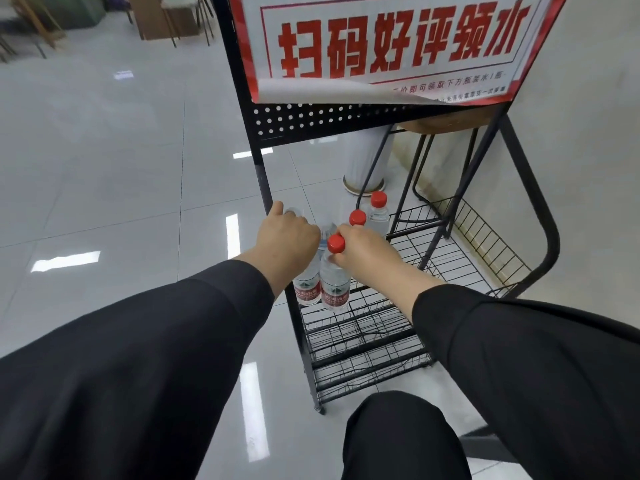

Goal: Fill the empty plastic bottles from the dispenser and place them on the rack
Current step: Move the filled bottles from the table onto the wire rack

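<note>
While crouched beside black wire rack, right hand pinched near clear red-capped bottle at neck, standing on shelf's left side; left hand covered second bottle, grip unclear.

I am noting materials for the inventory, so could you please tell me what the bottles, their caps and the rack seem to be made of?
The bottles look like clear thin plastic: you can see through them, and they carry glossy red labels. The caps seem to be opaque red plastic with a smooth sheen. The rack appears to be metal wire and tubing with a black finish, probably painted or powder-coated; its back panel is perforated sheet.
</note>
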Motion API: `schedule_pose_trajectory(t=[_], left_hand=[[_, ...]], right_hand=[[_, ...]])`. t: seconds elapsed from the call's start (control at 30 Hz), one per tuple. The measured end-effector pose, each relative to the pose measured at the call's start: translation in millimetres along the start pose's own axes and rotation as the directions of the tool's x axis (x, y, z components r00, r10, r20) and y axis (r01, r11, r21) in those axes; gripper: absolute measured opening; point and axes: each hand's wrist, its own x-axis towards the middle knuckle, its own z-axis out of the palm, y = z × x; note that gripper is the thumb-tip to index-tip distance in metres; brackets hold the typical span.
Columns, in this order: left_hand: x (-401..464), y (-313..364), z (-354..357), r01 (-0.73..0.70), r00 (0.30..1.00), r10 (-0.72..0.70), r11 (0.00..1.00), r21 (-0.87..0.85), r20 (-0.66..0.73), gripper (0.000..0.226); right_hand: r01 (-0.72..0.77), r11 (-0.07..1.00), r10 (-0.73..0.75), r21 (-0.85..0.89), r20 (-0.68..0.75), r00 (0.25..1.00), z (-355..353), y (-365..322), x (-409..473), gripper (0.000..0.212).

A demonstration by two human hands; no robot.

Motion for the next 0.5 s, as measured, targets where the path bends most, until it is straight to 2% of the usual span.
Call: schedule_pose_trajectory(t=[0.3, 0.4, 0.5], left_hand=[[-2, -3, -2, -0.025, 0.999, 0.022, 0.997, -0.067, -0.044, 0.031], [-4, -5, -6, -0.039, 0.99, 0.021, 0.991, -0.128, -0.14, 0.03], [-7, -4, -16, -0.036, 0.971, -0.014, 0.979, -0.203, -0.24, 0.026]], right_hand=[[-0.046, 0.999, 0.046, -0.008, 0.0, 0.999, -1, 1, -4, 0.055], [-0.053, 0.998, 0.056, 0.044, -0.054, 0.997, -7, 1, -13, 0.069], [-0.06, 0.993, 0.075, 0.099, -0.158, 0.985, -22, 6, -34, 0.069]])
